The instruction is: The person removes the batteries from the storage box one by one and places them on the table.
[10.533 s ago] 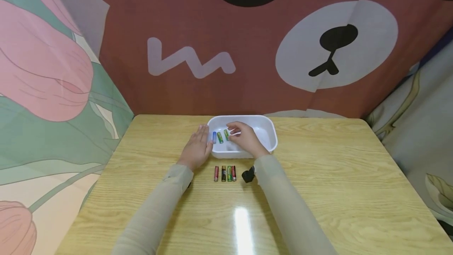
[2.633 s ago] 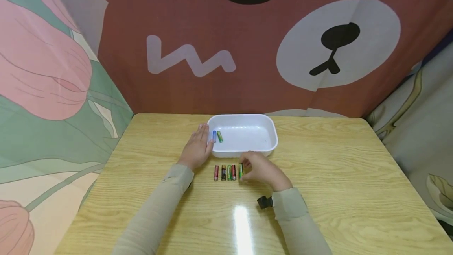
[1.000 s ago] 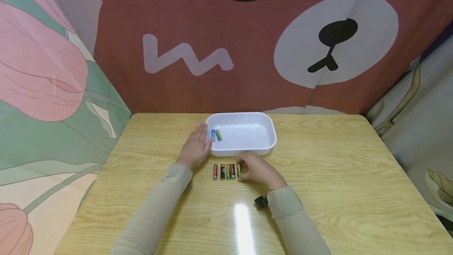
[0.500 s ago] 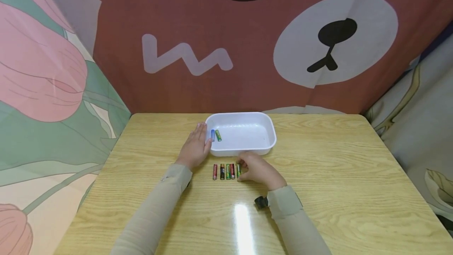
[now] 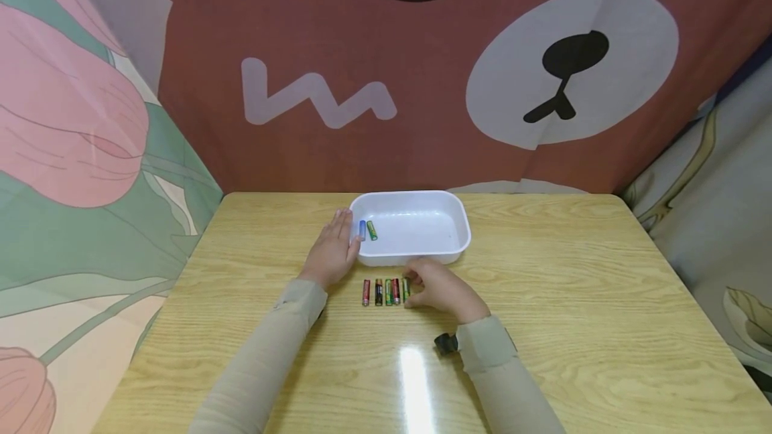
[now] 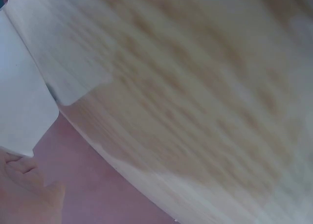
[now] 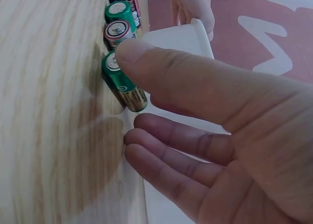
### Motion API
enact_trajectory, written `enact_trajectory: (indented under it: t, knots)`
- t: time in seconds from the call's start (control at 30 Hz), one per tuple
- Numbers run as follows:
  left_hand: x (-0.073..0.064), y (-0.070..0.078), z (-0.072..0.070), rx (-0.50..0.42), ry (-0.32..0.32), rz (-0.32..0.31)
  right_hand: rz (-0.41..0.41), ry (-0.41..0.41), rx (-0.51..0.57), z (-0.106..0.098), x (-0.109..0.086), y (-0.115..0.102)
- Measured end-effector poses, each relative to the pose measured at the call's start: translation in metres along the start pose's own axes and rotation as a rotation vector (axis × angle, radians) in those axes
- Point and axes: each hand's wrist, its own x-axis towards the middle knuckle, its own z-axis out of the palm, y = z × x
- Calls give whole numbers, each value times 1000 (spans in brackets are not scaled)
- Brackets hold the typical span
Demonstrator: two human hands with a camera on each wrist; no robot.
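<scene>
My right hand (image 5: 445,292) pinches a green battery (image 5: 407,287) standing at the right end of a row on the table. In the right wrist view, the thumb (image 7: 171,75) presses the flat end of that green battery (image 7: 119,79); its far end is gold. To its left lie a red-and-black battery (image 5: 396,291), a green one (image 5: 389,293), a black-and-gold one (image 5: 378,292) and a red one (image 5: 366,293). My left hand (image 5: 330,254) rests with straight fingers along the left wall of a white tray (image 5: 422,228). Inside lie a blue battery (image 5: 362,230) and a green battery (image 5: 372,230).
The tray stands at the back of the wooden table (image 5: 573,286), just behind the battery row. A printed cloth (image 5: 422,146) hangs behind the table's far edge. Black wrist gear (image 5: 446,343) sits below the right cuff.
A green battery has left the tray and joined the row's right end, carried by my right hand. Lately it has shifted slightly left, closer to the row. My left hand has stayed at the tray.
</scene>
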Motion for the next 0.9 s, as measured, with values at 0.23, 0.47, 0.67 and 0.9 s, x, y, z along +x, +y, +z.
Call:
enact_trajectory:
  t: [0.23,0.47,0.67,0.9]
  knots:
    - [-1,0,0,0,-2,-8,-24,6,-23,-3,-3,-3]
    - [-1,2,0,7,7,-2,-24,20,-34,-8,-5,-9]
    - [0,1,-1,7,1,0,-67,78,-43,-14,-6,-15]
    - [1,-1,1,17,4,5,-119,202,-47,-16,-6,-17]
